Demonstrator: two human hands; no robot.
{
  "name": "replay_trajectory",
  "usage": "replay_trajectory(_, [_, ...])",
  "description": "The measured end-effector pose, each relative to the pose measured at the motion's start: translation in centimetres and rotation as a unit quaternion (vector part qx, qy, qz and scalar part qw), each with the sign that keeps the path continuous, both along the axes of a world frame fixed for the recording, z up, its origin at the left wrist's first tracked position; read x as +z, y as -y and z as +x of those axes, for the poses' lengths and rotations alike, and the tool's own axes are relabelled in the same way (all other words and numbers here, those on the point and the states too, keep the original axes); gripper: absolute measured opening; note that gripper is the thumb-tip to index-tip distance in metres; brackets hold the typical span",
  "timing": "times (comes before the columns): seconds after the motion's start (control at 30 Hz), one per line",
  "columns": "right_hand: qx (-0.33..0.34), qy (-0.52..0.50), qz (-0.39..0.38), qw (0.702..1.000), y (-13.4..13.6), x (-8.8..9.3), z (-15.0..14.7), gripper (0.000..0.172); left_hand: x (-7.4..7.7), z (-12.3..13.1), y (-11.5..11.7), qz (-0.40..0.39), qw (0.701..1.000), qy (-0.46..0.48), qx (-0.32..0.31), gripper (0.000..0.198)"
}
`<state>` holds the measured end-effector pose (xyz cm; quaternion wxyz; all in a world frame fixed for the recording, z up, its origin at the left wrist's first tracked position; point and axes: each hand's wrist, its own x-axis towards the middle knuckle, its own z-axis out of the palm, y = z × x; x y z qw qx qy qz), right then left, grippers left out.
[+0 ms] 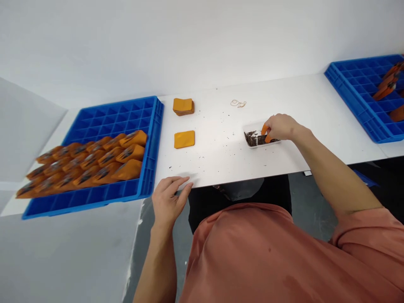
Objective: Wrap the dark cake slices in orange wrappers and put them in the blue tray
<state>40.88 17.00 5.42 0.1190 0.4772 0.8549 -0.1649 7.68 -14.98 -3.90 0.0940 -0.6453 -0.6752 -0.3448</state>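
A small clear box of dark bits sits on the table, and the right hand reaches into it. The thumb and one finger, wearing orange covers, dip into the bits; whether they pinch any I cannot tell. The box looks light and nothing is seen bracing it, so a sideways push or a drag of the wrist could skid or tip it and spill the bits. Dark specks already dot the table, and more could drop from a loose pinch. The left hand lies at the table's near edge, fingers loosely spread and holding nothing; a careless sweep from there could knock the flat orange packet or the stack behind it, or jog the blue tray and topple its leaning orange pouches
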Motion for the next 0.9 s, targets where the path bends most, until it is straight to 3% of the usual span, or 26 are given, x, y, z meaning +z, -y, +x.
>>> replay_trajectory(0.23, [-0.001,-0.04,0.002,0.999,-0.6,-0.7,0.9,0.04,0.2,-0.8,0.0,0.009,1.0,0.006,0.003,0.016])
replay_trajectory(0.53, [-0.017,-0.086,-0.014,0.996,-0.8,-1.1,1.7,0.022,0.5,-2.1,-0.6,-0.002,0.999,0.028,0.017,0.017])
replay_trajectory(0.63, [-0.029,-0.1,-0.035,0.994,-0.7,-0.7,2.0,0.017,0.8,-2.5,-2.9,-0.024,0.998,0.045,0.025,0.022])
replay_trajectory(0.73, [-0.051,-0.125,-0.067,0.989,-0.8,-0.6,2.4,0.016,1.6,-3.5,-6.7,-0.079,0.995,0.018,0.055,0.03])
replay_trajectory(0.9, [-0.059,-0.156,-0.077,0.983,-1.3,-0.7,3.2,0.013,3.6,-6.6,-13.4,-0.243,0.967,-0.047,0.062,0.047])
